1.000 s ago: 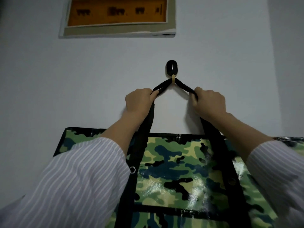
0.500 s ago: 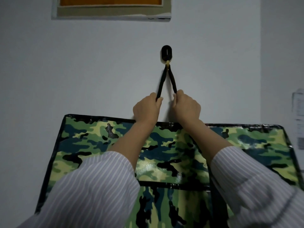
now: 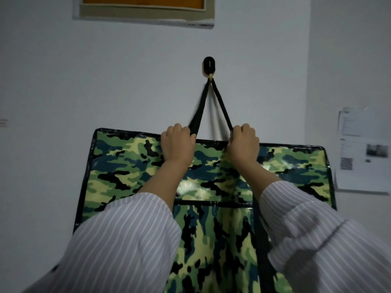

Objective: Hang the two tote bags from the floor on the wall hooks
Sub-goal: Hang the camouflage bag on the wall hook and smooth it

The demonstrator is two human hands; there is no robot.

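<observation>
A large camouflage tote bag (image 3: 131, 172) with black trim hangs flat against the white wall. Its black strap (image 3: 222, 106) runs up in a narrow V to a black oval wall hook (image 3: 209, 64). My left hand (image 3: 177, 144) is shut on the left leg of the strap just above the bag's top edge. My right hand (image 3: 244, 143) is shut on the right leg at the same height. Both striped sleeves cover the bag's lower part. No second bag is in view.
A framed orange picture (image 3: 143, 9) hangs above the hook. A printed paper notice (image 3: 362, 151) is stuck on the wall at the right, close to the bag's right edge. A wall corner runs down the right side.
My hands have slid down the strap and spread apart, now at the bag's top edge. The strap's V is longer, and the bag sits lower below the hook.
</observation>
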